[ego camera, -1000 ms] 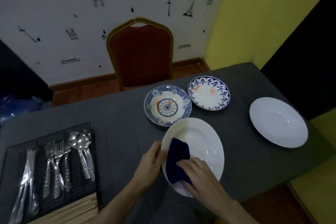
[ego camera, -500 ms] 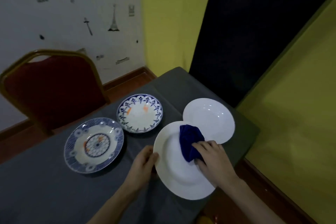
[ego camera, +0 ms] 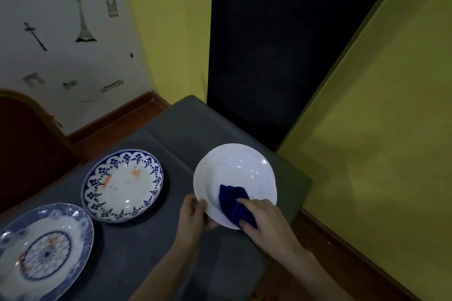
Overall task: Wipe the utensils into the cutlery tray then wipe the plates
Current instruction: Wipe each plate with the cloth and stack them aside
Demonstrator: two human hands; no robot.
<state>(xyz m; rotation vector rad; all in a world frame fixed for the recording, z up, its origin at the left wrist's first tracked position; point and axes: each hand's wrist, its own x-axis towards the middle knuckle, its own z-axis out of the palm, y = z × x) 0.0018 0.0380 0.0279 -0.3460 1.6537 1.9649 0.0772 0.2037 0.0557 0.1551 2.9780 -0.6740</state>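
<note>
The right hand [ego camera: 264, 217] presses a folded dark blue cloth [ego camera: 233, 204] into the near part of a white plate [ego camera: 238, 171], with the forefinger stretched over the top of the cloth and the thumb curled under its near edge, so that the cloth is pinched between them. The forearm runs in from the lower right. The left hand [ego camera: 193, 215] grips the same plate at its near-left rim, thumb on the upper face and fingers curled below, its forearm coming up from the bottom edge of the view. The white plate sits near the far right corner of the table [ego camera: 171, 139], which is covered in grey; whether only one white plate is there or a second lies under it cannot be told, as a single round outline shows. To the left, well apart from the white plate, a plate with a blue scalloped border [ego camera: 122, 184] lies flat, with orange smears on its pale centre. At the near left a plate with a blue rim and a round lattice centre [ego camera: 46, 250] also shows orange marks; its left side is cut off by the edge of the view. Beyond the table's far left edge a red chair back with a gold frame [ego camera: 27, 144] is partly visible. Yellow walls and a dark panel stand behind the right corner.
</note>
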